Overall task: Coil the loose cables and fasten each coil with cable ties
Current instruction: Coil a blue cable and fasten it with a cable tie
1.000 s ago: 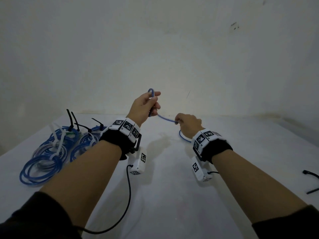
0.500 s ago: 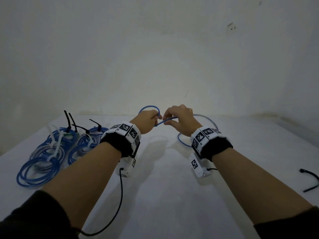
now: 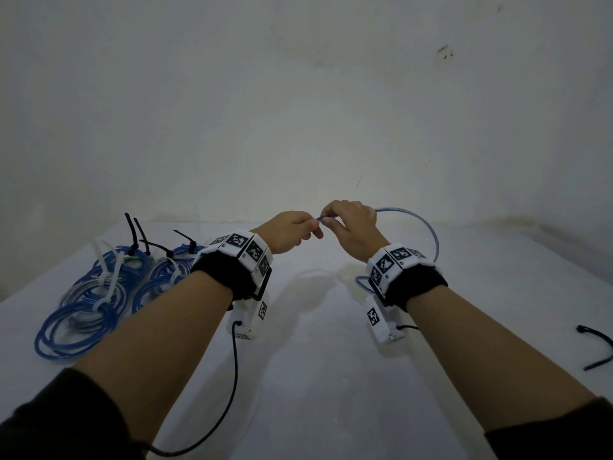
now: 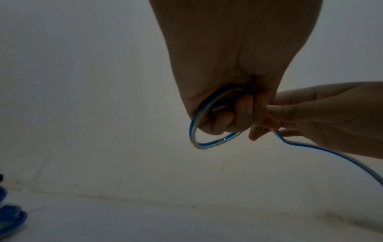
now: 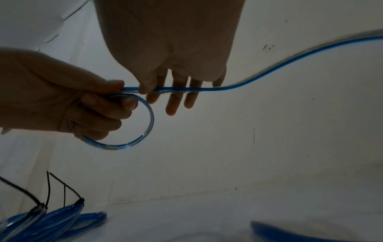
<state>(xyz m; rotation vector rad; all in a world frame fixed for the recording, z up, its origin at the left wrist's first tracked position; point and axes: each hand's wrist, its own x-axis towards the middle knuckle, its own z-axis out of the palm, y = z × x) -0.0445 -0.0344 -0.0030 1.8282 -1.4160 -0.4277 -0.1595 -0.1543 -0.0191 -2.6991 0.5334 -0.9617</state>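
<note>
Your left hand (image 3: 288, 234) is gripping a small loop of thin blue plastic-coated cable (image 5: 269, 73) above the white table (image 3: 331, 376), while your right hand (image 3: 353, 227) is pinching the strand just beside it.

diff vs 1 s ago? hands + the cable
The left hand came down from its raised position and the right hand rose to meet it; they now touch. The thin blue cable, stretched between them before, now forms a small loop in the left hand's grip, and the right hand pinches the next length. The tied blue cable coils and loose black cable tie stayed put on the white table.
</note>
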